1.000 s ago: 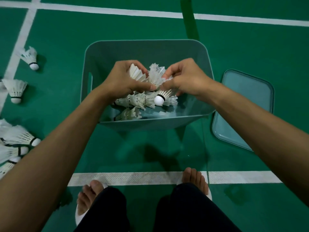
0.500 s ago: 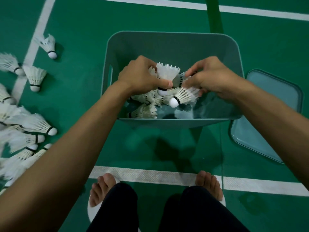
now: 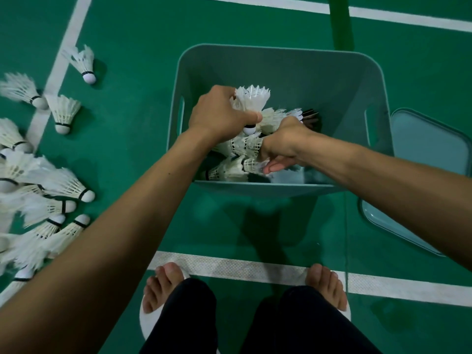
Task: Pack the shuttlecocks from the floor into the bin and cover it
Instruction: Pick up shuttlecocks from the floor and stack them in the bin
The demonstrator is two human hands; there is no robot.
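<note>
A teal plastic bin point(image 3: 255, 62) stands open on the green court floor in front of me. My left hand point(image 3: 219, 116) is inside it and grips a white shuttlecock point(image 3: 251, 103), feathers up, cork down. My right hand point(image 3: 283, 144) reaches lower into the bin, fingers among the shuttlecocks in the bin point(image 3: 237, 164); what it holds is hidden. Several loose shuttlecocks point(image 3: 63, 113) lie on the floor to the left. The bin's lid point(image 3: 429, 149) lies flat on the floor to the right.
White court lines point(image 3: 229, 269) run across the floor in front of my bare feet point(image 3: 163, 284) and up the left side. A dark green strip point(image 3: 341, 21) runs beyond the bin. My feet stand on white slippers.
The view has shifted so the bin sits further right. My right hand has dropped deeper into the bin. My left hand keeps its shuttlecock upright.
</note>
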